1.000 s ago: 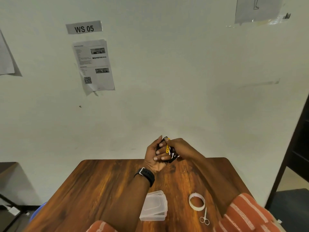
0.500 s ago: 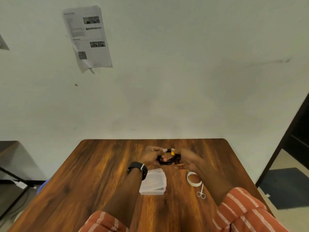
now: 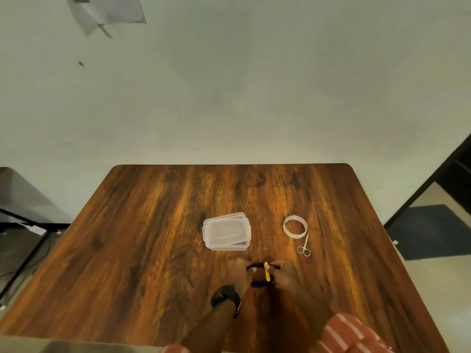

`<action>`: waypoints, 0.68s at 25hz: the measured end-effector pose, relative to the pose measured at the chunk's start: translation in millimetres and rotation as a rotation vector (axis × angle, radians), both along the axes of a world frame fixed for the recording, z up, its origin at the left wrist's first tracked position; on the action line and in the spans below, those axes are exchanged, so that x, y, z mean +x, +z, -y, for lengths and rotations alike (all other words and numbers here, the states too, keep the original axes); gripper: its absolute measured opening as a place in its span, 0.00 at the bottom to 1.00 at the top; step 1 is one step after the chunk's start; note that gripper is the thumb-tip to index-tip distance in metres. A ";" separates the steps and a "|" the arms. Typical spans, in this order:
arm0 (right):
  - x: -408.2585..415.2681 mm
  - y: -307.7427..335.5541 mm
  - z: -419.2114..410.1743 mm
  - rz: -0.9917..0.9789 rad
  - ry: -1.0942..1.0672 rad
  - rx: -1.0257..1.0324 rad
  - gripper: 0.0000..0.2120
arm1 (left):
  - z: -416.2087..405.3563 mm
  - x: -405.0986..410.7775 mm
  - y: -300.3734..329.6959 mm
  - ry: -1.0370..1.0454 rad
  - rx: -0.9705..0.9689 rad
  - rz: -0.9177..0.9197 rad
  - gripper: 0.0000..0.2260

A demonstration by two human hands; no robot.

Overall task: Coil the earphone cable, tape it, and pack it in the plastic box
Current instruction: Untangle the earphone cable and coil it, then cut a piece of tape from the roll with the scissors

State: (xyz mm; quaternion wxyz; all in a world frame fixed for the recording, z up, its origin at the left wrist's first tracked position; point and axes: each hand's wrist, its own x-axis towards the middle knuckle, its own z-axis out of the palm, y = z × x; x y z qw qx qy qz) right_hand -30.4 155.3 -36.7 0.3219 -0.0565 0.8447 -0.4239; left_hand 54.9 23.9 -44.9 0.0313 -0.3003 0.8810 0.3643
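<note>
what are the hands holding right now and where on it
Both hands hold the coiled black earphone cable: the left hand pinches its left side, the right hand its right side near the yellow band.

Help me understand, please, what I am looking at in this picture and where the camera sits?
No machine here: a person wears a wide-angle camera on the head, looking forward and down, so both arms reach in from the bottom. The left hand, with a black watch on its wrist, and the right hand together hold a coiled black earphone cable with a yellow part, low over a wooden table. Beyond the hands lie a clear plastic box with its lid on, a roll of tape, and small scissors.
</note>
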 end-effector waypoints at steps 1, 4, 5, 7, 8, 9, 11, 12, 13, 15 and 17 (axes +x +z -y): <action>2.5 -9.2 1.1 -0.026 0.007 0.005 0.05 | -1.0 1.3 -5.2 0.005 0.000 0.031 0.14; 0.8 -22.5 10.1 -0.120 -0.017 0.040 0.05 | 9.5 -12.9 -31.2 0.025 -0.014 0.105 0.20; -1.6 -27.0 13.2 -0.148 -0.035 0.045 0.08 | 10.7 -17.4 -37.2 -0.002 -0.058 0.103 0.20; -10.0 -34.6 19.4 -0.185 -0.034 0.065 0.07 | 10.8 -27.2 -41.2 -0.051 -0.095 0.096 0.17; -15.0 -38.6 21.9 -0.198 -0.009 0.103 0.04 | 8.9 -27.5 -40.9 0.000 -0.090 0.049 0.14; -19.4 -43.7 23.1 -0.229 0.023 0.156 0.02 | 9.2 -27.8 -43.4 0.015 -0.118 0.012 0.12; -22.5 -53.1 22.3 -0.339 0.091 0.260 0.05 | 6.0 -24.8 -48.5 0.040 -0.174 0.014 0.12; -22.6 -55.3 21.2 -0.383 0.092 0.264 0.05 | 6.3 -25.5 -51.1 0.045 -0.186 0.033 0.13; -22.2 -59.0 19.9 -0.404 0.087 0.248 0.04 | 5.3 -24.1 -53.3 0.052 -0.197 0.028 0.13; -20.5 -60.5 16.7 -0.359 0.043 0.151 0.04 | 7.2 -23.7 -53.4 0.084 -0.181 0.029 0.14; -23.1 -58.7 11.4 -0.285 -0.009 0.027 0.06 | 9.7 -22.2 -51.6 0.106 -0.181 0.021 0.16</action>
